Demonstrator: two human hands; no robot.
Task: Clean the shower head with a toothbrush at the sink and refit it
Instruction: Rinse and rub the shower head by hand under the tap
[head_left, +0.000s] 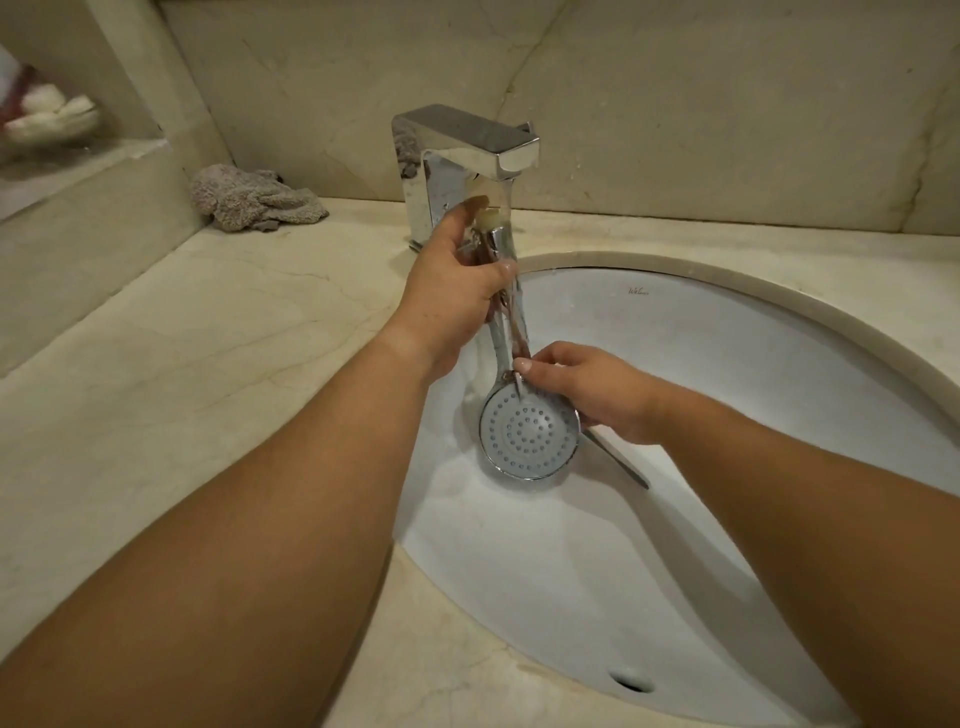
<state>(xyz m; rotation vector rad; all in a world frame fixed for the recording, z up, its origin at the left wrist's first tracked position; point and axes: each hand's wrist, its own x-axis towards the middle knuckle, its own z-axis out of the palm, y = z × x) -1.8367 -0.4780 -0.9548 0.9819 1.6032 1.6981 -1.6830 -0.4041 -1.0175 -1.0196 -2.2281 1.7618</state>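
Observation:
A chrome shower head hangs over the white sink, its round nozzle face turned up toward me. My left hand grips its handle high up, with the handle's threaded end under the spout of the chrome tap. Water runs from the spout down the handle. My right hand rests against the top right rim of the head and is closed on a grey toothbrush, whose handle sticks out below the hand toward the lower right. The brush end is mostly hidden by my fingers.
A crumpled grey cloth lies on the marble counter left of the tap. A ledge at the far left holds blurred white and red items. The sink's overflow hole is near the front rim. A marble wall stands behind.

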